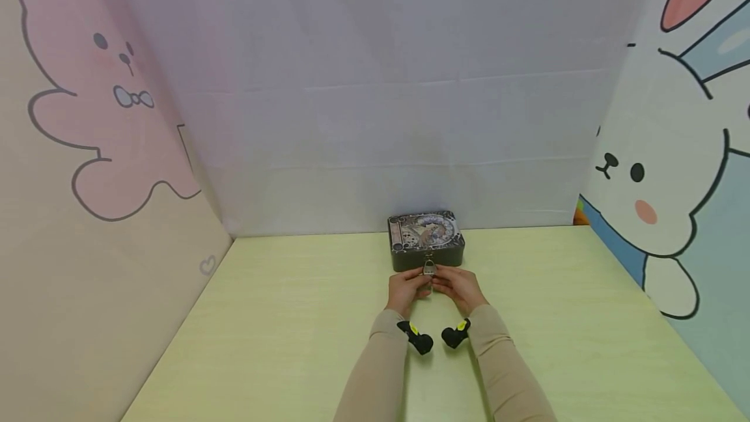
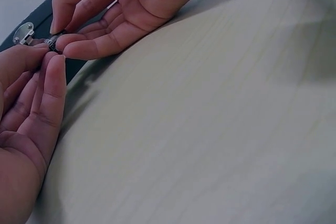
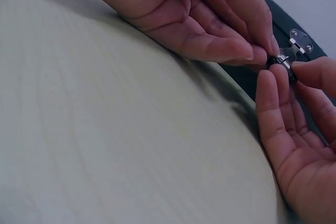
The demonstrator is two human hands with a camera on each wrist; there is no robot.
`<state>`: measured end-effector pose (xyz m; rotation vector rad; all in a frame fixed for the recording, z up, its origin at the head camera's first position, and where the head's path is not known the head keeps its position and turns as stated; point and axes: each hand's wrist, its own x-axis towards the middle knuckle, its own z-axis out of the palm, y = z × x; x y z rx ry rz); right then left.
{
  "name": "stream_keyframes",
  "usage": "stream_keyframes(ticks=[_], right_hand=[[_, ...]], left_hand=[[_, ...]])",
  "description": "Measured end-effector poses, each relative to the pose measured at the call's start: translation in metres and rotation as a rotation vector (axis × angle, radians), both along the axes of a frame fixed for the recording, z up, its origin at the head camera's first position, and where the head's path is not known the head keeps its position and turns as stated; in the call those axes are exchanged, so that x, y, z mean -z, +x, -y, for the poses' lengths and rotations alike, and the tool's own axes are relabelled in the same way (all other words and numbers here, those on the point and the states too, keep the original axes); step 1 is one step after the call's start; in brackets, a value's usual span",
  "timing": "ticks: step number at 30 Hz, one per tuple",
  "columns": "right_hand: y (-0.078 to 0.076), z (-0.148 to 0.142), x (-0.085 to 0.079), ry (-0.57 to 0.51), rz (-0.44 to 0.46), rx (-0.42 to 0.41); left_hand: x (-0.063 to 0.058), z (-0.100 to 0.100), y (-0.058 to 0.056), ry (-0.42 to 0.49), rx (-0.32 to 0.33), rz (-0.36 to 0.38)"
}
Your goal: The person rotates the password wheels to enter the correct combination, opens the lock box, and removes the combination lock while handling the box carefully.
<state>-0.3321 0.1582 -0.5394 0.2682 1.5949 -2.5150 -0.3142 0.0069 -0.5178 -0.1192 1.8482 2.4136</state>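
Note:
A dark metal box [image 1: 404, 259] with an ornate picture on its lid stands closed against the back wall. On its front is a silver latch [image 3: 301, 40], and just below hangs a small metal padlock [image 1: 430, 269] with what look like number dials [image 3: 282, 60]. My left hand [image 1: 404, 292] pinches the padlock from the left between thumb and fingers. From the other side my right hand [image 1: 461, 286] pinches it too. Fingertips cover much of the padlock, so whether its shackle is locked cannot be told.
The pale wooden table [image 1: 293, 331] runs up to a white back wall [image 1: 381, 116]. Cartoon-printed panels stand at left [image 1: 117, 116] and right [image 1: 650, 181]. Black wrist cameras, left [image 1: 420, 342] and right [image 1: 454, 336], sit at the inner sides of both wrists.

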Motion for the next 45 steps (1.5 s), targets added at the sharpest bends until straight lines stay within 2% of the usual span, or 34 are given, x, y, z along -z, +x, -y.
stream_keyframes(ticks=[6,14,21,25,28,33,45], right_hand=[[0.0,0.0,-0.001,0.016,0.0,0.003],[-0.001,0.002,0.0,0.015,0.008,0.015],[-0.002,0.001,0.001,0.016,0.005,0.018],[-0.001,0.001,0.001,0.018,0.006,0.012],[-0.002,0.001,0.0,0.024,0.003,0.011],[-0.002,0.001,-0.001,0.028,0.001,0.017],[0.0,0.0,-0.001,0.017,0.01,0.012]], left_hand=[[0.004,-0.001,-0.004,-0.008,0.0,-0.018],[0.027,-0.005,-0.018,-0.031,-0.015,-0.04],[0.032,-0.004,-0.018,-0.008,-0.008,-0.109],[0.03,-0.005,-0.02,-0.024,-0.028,-0.028],[0.027,-0.007,-0.021,-0.026,-0.042,0.004],[0.025,-0.008,-0.019,-0.022,-0.044,-0.002],[0.031,-0.003,-0.023,0.02,0.018,0.032]])
